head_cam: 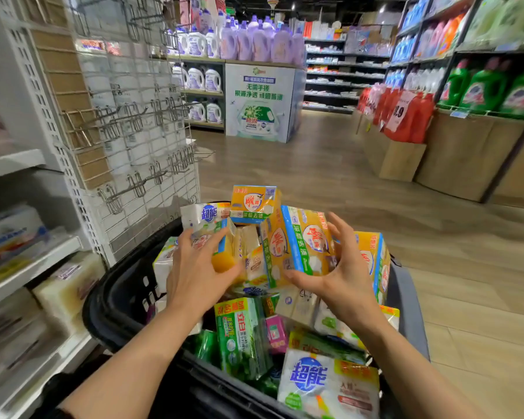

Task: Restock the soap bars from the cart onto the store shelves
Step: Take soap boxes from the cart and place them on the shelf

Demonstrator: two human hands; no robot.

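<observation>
Left hand (194, 270): fingers curled on a yellow soap pack (224, 252) in the cart (118, 297).
Right hand (342, 273): spread open, touching the tall orange pack (300, 240), no grip.
Risk: the leaning heap could slide when one pack is lifted.
Unclear: shelves (31, 267) at left are blurred; cart bottom is hidden.

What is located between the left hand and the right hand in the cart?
In the head view, yellow soap packs stand between the left hand and the right hand. Both hands reach around them inside the black cart.
</observation>
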